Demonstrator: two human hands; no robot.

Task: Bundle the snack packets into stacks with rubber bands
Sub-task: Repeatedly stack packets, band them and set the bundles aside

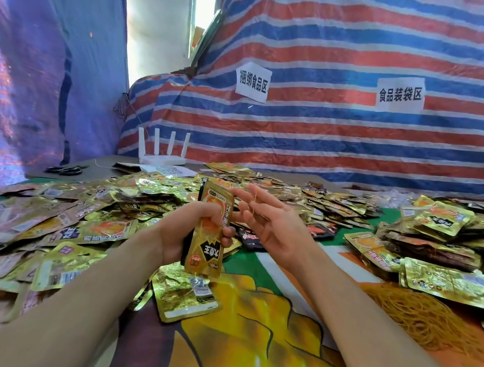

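Left hand [185, 232]: centre frame, fingers clamped round upright gold foil snack packet stack [208, 240].
Right hand [275, 223]: fingers straight, spread; thin yellow rubber band [253, 203] stretched across them.

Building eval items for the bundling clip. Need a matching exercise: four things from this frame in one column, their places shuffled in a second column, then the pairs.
Things
1. stack of gold foil snack packets
2. thin yellow rubber band
3. heap of tan rubber bands
4. white four-antenna router

Places
A. far end, beside the striped tarp
B. lying right of the right forearm
C. gripped in the left hand
D. looped over fingers of the right hand

Pairs: 1-C, 2-D, 3-B, 4-A
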